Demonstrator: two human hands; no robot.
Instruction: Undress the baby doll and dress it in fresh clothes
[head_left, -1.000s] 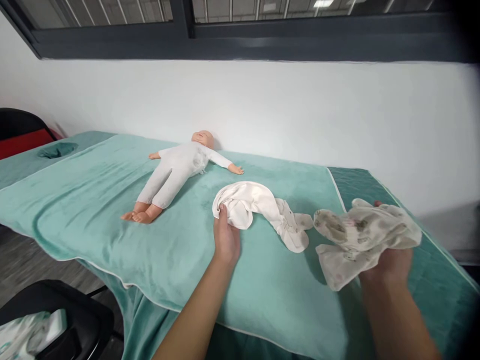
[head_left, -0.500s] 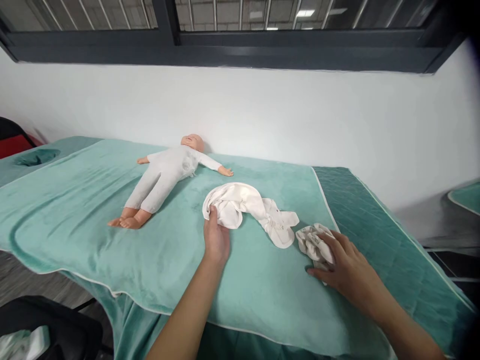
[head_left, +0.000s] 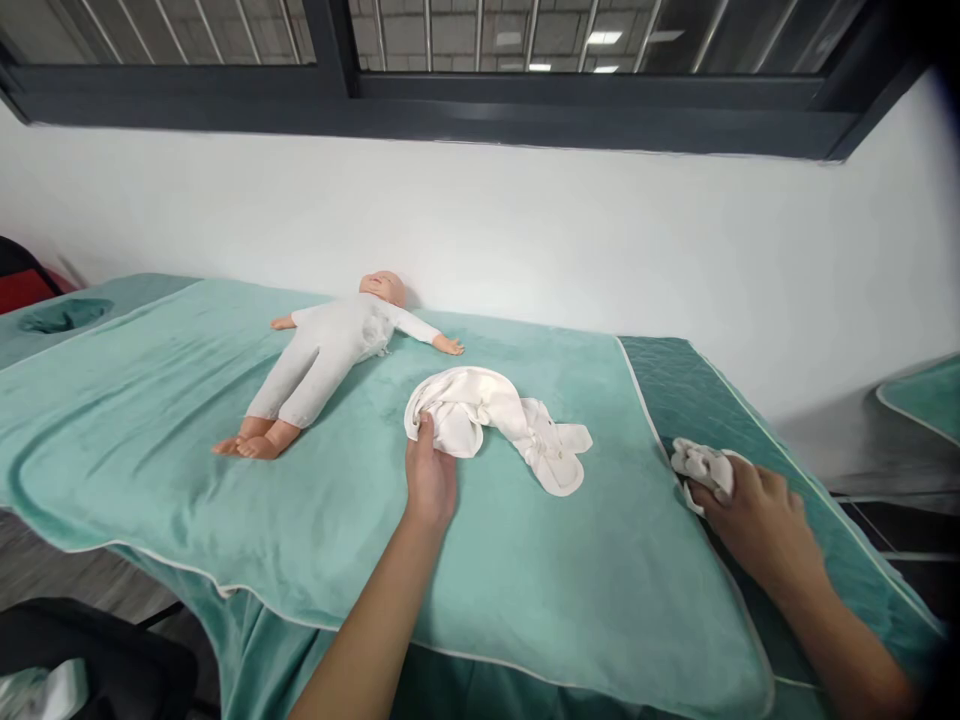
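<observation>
A white baby garment (head_left: pixel 501 402) lies curved and bunched on the green sheet, its flat rounded ends pointing right. My left hand (head_left: pixel 431 480) is closed on its left end, thumb on top; the other fingers are partly hidden beneath the cloth. Farther right, my right hand (head_left: pixel 765 525) grips a crumpled white cloth piece (head_left: pixel 703 466), probably also clothing, over the darker green strip at the sheet's edge. Its exact kind does not show in the folds. Behind and left of the garment, a baby doll (head_left: pixel 334 340) in a white body lies on its back, arms spread.
A light green sheet (head_left: pixel 150 450) with white piping covers the bed, which has a face hole (head_left: pixel 66 316) at its left end. The white wall (head_left: pixel 525 240) and dark window frame (head_left: pixel 525 115) stand behind. A black chair (head_left: pixel 97 655) is at lower left.
My right hand has carried the crumpled cloth to the right, off the light sheet and over the darker strip. My left hand and the garment stay put; the view has shifted slightly.
</observation>
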